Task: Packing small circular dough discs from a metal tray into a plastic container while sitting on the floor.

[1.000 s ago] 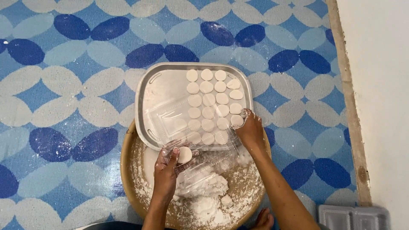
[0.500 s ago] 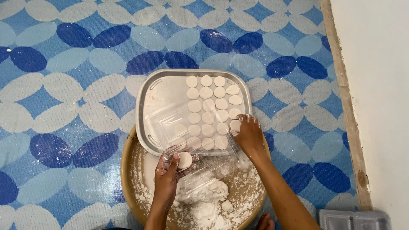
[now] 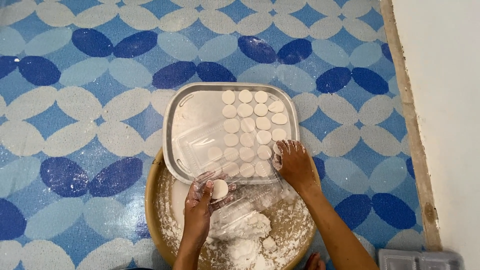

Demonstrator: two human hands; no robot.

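A metal tray [image 3: 177, 117] rests on the far rim of a round wooden board [image 3: 152, 197] dusted with flour. Several flat white dough discs [image 3: 247, 125] lie in rows on the tray's right half. My left hand [image 3: 200, 210], floury, holds one dough disc [image 3: 219, 189] at the tray's near edge. My right hand [image 3: 294, 164] rests at the tray's near right corner, fingers touching the tray beside the discs. A clear plastic sheet [image 3: 240, 200] lies over the tray and the board. A lump of white dough [image 3: 247, 235] sits on the board between my forearms.
The floor is a mat [image 3: 75, 125] patterned in blue and pale ovals. A white wall [image 3: 445, 100] with a wooden skirting strip [image 3: 407, 120] runs along the right. A grey plastic container [image 3: 420, 260] sits at the bottom right corner.
My right hand has slid down from the tray's right edge to its near right corner. My left hand still holds the disc at the tray's near edge.
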